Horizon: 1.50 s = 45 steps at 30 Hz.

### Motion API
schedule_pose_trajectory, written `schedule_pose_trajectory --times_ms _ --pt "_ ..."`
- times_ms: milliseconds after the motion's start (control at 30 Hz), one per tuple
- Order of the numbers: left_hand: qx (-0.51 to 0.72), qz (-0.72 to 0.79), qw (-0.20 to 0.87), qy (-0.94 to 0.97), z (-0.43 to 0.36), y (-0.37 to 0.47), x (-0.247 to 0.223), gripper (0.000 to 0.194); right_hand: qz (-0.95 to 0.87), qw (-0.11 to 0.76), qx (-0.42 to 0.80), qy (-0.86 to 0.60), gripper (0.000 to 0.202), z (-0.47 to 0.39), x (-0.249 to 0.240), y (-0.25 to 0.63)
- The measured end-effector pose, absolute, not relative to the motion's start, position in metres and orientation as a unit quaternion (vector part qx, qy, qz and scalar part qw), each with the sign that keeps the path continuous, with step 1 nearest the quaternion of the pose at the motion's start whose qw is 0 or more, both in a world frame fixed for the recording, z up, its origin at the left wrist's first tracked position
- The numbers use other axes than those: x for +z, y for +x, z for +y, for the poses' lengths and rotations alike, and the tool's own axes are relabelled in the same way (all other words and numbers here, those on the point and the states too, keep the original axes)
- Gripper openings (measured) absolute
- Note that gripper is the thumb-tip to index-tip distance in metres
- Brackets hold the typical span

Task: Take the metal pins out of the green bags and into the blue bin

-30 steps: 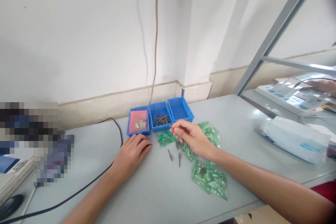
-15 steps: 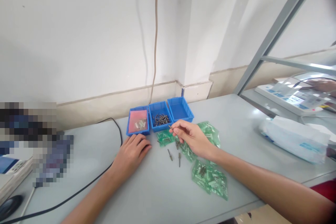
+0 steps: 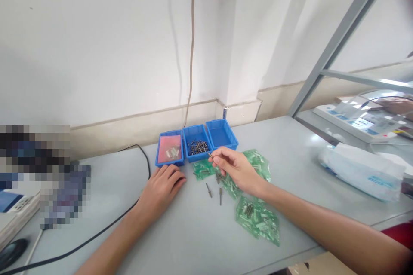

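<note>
My right hand (image 3: 237, 169) pinches a small thin metal pin (image 3: 210, 155) between thumb and index finger, just above the front corner of the middle blue bin (image 3: 197, 157). Several dark metal pins (image 3: 199, 147) lie heaped in that bin. On the grey table, two loose pins (image 3: 209, 190) with thicker sections lie in front of my right hand. Green plastic bags (image 3: 258, 221) of small metal parts spread below and beside it. My left hand (image 3: 164, 184) lies on the table with fingers loosely stretched, holding nothing, close to the left blue bin (image 3: 169, 164).
Pink material and a clear bag (image 3: 173, 151) of parts sit in the left bin. A third blue bin (image 3: 222, 133) stands at the right. A black cable (image 3: 106, 228) crosses the table's left side. On the right are a white plastic package (image 3: 364, 172) and a metal frame (image 3: 342, 38).
</note>
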<state>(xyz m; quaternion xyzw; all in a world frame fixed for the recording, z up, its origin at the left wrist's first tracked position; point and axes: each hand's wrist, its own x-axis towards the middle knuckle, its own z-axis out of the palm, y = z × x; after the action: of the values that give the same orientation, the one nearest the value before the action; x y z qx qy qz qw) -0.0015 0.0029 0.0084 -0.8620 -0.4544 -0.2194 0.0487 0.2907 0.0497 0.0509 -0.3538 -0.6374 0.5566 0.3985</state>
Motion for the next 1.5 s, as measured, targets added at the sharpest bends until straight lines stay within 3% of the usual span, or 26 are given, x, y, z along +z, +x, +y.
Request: schedule_pose_trajectory --times_ms 233,400,833,1333,1500 --pt "-0.219 -0.452 0.048 -0.863 0.0025 -0.0004 0.0106 0.021 -0.641 0.456 0.484 -0.384 0.022 0.05 0.0502 0.2907" --pt "-0.225 -0.449 0.052 -0.863 0.0023 0.0002 0.0112 0.02 -0.67 0.45 0.444 -0.39 0.02 0.0485 0.0488 0.2904" --pt "-0.225 -0.444 0.043 -0.867 0.0024 -0.0012 0.0076 0.018 -0.596 0.41 0.604 -0.334 0.036 0.0504 0.0564 0.2914" --pt "-0.214 -0.445 0.044 -0.868 0.0018 0.0014 0.0108 0.022 -0.497 0.392 0.718 -0.289 0.036 0.0529 0.0525 0.2927" --pt "-0.203 -0.444 0.046 -0.872 0.0028 0.0008 0.0099 0.021 -0.52 0.401 0.692 -0.301 0.036 0.0522 0.0522 0.2918"
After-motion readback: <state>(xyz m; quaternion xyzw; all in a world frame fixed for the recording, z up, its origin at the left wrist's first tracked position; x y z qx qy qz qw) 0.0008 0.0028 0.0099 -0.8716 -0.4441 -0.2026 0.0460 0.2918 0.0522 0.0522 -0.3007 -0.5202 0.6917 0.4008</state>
